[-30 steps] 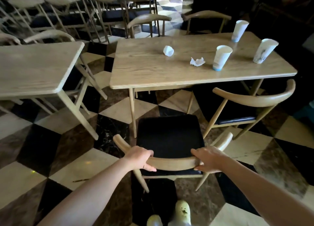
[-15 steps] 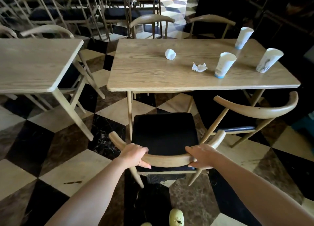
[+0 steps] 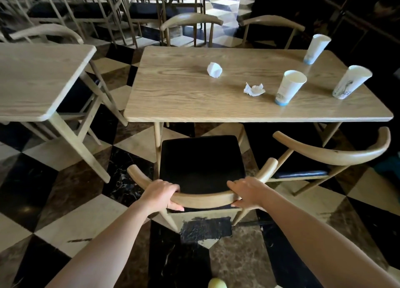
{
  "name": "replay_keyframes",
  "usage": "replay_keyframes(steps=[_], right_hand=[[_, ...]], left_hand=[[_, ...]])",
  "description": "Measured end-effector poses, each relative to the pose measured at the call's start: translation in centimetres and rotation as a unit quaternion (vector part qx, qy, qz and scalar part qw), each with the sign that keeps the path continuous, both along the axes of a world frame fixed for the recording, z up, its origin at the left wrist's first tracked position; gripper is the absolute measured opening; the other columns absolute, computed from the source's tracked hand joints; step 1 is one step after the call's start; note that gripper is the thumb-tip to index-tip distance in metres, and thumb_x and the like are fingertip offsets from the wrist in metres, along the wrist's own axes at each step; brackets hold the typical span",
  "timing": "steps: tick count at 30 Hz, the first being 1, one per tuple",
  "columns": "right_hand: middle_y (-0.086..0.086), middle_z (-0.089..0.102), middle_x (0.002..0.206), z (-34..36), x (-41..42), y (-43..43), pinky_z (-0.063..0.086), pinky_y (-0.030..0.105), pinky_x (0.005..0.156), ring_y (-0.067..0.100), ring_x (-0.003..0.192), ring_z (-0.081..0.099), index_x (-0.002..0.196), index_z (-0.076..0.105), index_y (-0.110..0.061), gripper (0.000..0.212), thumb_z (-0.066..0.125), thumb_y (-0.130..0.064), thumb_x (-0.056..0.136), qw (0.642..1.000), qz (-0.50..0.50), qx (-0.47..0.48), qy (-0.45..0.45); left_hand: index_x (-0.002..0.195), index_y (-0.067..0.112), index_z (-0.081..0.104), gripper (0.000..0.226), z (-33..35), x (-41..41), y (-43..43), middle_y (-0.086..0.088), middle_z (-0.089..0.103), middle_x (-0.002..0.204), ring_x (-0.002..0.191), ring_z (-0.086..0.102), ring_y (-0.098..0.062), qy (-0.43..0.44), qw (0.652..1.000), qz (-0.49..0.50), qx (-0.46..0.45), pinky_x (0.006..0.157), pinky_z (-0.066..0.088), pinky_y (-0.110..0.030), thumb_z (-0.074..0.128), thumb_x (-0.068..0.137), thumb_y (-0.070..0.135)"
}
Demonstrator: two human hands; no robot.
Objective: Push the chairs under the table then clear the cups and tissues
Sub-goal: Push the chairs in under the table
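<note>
Your fingers [image 3: 171, 187] on the left hand [image 3: 161, 195] curl over the top of the curved backrest [image 3: 205, 199] of the near chair [image 3: 202, 164], thumb underneath, so the hand is closed around the rail. Your right hand [image 3: 249, 192] grips the same rail further along, fingers wrapped over it and thumb below. The chair's black seat faces the table [image 3: 184, 93]; its front edge lies just at the table's near edge, beside the near-left leg, with most of the seat outside the tabletop. A second chair [image 3: 333, 153] stands at the near-right side of the table, angled, its seat partly under the near edge. Two further chairs [image 3: 192, 26] sit along the far edge.

On the tabletop: a balled tissue [image 3: 214, 69] near the centre, toward the far edge; a crumpled tissue [image 3: 254, 89] to its right and nearer you; a paper cup [image 3: 290, 87] just beside that tissue, upright; a second cup [image 3: 350, 82] near the right edge; a third cup [image 3: 316, 48] at the far-right corner. All three cups stand apart from one another. A neighbouring table [image 3: 32, 82] occupies the left, separated by a gap of checkered floor [image 3: 65, 222]. The toe of your shoe [image 3: 217, 283] shows at the bottom.
</note>
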State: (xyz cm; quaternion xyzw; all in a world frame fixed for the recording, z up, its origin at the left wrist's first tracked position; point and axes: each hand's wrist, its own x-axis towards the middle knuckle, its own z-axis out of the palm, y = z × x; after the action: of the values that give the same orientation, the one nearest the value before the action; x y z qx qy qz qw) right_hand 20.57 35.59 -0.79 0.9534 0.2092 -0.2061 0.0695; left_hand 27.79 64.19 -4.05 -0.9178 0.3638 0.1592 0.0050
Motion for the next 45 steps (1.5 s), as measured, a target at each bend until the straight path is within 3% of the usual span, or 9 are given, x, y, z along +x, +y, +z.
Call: replay_keyframes(steps=[12,18,27,37,45], right_hand=[[0.008,0.063,0.109,-2.0,5.6,-2.8,0.047,0.035,0.081,0.026,0.099,0.062,0.122,0.043,-0.011,0.048,0.052,-0.046,0.091,1.000,-0.002,0.023,-0.018],[0.008,0.062,0.113,-3.1,8.0,-5.1,0.046,0.034,0.083,0.026,0.102,0.061,0.128,0.041,-0.012,0.051,0.053,-0.045,0.091,0.998,-0.025,0.056,-0.028],[0.007,0.062,0.109,-7.5,10.9,-6.3,0.051,0.041,0.084,0.028,0.099,0.062,0.125,0.042,-0.013,0.051,0.053,-0.047,0.089,0.997,-0.025,0.067,0.016],[0.006,0.063,0.102,-6.5,12.5,-6.5,0.047,0.036,0.080,0.026,0.092,0.062,0.120,0.044,-0.014,0.044,0.053,-0.044,0.089,0.996,-0.003,0.075,-0.037],[0.006,0.061,0.110,-6.3,12.8,-6.1,0.040,0.035,0.091,0.026,0.105,0.059,0.114,0.046,-0.015,0.046,0.064,-0.043,0.083,0.994,-0.067,0.087,-0.025]], left_hand=[[0.100,0.018,0.064,0.059,-1.3,6.2,-2.3,0.002,0.071,0.089,0.084,0.066,-0.018,-0.013,1.000,-0.005,-0.017,0.066,0.041,-0.025,0.058,0.073,0.070],[0.103,0.018,0.065,0.062,-1.9,9.7,-4.4,0.001,0.072,0.093,0.089,0.066,-0.020,-0.021,1.000,-0.018,-0.013,0.072,0.049,-0.032,0.061,0.071,0.071],[0.106,0.021,0.063,0.059,-4.9,11.6,-5.8,0.003,0.070,0.096,0.091,0.064,-0.019,0.021,0.999,0.003,0.035,0.074,0.046,-0.031,0.062,0.072,0.069],[0.107,0.022,0.060,0.058,-3.0,13.5,-5.9,0.003,0.067,0.101,0.094,0.062,-0.020,0.029,0.998,0.010,0.057,0.080,0.049,-0.035,0.062,0.072,0.069],[0.115,0.021,0.058,0.068,-2.2,13.9,-6.7,0.004,0.059,0.113,0.114,0.048,-0.018,0.018,0.993,0.011,0.119,0.100,0.033,-0.033,0.057,0.071,0.074]])
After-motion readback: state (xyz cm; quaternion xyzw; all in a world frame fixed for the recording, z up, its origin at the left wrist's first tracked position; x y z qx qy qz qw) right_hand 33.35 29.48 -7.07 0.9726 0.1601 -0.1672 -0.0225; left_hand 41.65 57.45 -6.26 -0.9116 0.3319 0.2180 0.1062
